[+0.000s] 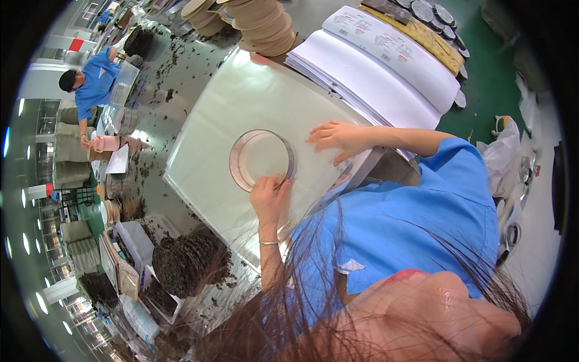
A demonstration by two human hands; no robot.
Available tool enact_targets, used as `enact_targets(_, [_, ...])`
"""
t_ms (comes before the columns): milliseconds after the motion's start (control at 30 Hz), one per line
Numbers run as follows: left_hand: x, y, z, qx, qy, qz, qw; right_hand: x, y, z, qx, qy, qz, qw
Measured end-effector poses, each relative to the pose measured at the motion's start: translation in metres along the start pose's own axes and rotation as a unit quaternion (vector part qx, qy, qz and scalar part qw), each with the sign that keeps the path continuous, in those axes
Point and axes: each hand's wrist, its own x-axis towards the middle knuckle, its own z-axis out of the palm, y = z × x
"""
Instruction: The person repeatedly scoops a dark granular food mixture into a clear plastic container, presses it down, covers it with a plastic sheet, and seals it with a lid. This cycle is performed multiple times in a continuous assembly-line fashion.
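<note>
My left hand (269, 194) grips the near rim of a shallow round hoop or dish (235, 158), its fingers over the wall and its thumb at the side. The hoop stands on a large translucent plastic sheet (217, 117), through which a pale surface shows. To the right of the hoop, my right hand (339, 139) is spread palm down over the same sheet, fingers apart, holding nothing. Whether its fingertips press on the sheet cannot be told. A thin bracelet is on my left wrist.
Stacked white paper sheets (353, 77), some printed, lie beyond my right hand. Round tan discs (264, 27) are piled at the top. Dark flaky clumps (185, 264) and trays (135, 240) sit at lower left. A co-worker in blue (95, 77) handles a pink container (107, 143) across the table.
</note>
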Motion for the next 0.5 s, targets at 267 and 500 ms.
enact_targets(267, [0.016, 0.094, -0.114, -0.285, -0.015, -0.104, 0.953, 0.078, 0.001, -0.022, 0.091, 0.049, 0.11, 0.989])
enact_targets(500, [0.017, 0.091, -0.098, -0.14, -0.019, -0.056, 0.988, 0.169, -0.092, -0.12, 0.069, 0.207, -0.093, 0.972])
